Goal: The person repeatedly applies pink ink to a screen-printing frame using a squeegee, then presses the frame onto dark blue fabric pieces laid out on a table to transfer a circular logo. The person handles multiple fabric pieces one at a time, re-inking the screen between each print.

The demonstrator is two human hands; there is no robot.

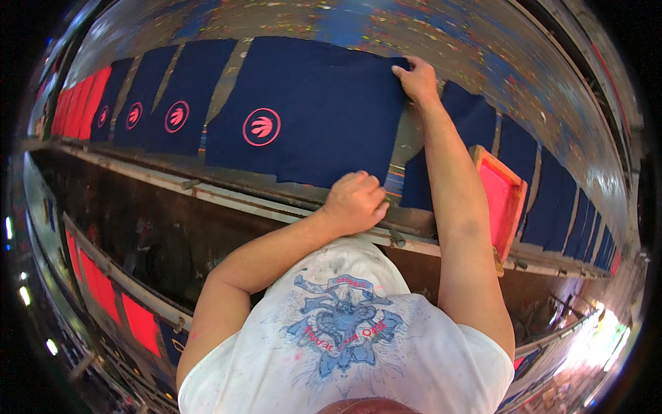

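Observation:
A large navy fabric panel (331,110) lies across the long table in front of me, with a round pink print (262,127) on its left part. My right hand (418,80) reaches to the panel's far right corner, thumb and fingers pinching the cloth there. Down at the near edge, my left hand (355,202) is closed, its fingers curled at the panel's near right corner; the fingertips are partly hidden. Under my right forearm, another navy panel (418,183) shows in part.
A wooden-framed screen (498,200) with a pink-red inside stands right of my right forearm. Navy pieces with pink prints (177,116) and red pieces (81,103) line the table leftward; more navy pieces (552,207) extend right. A metal rail (241,203) edges the table.

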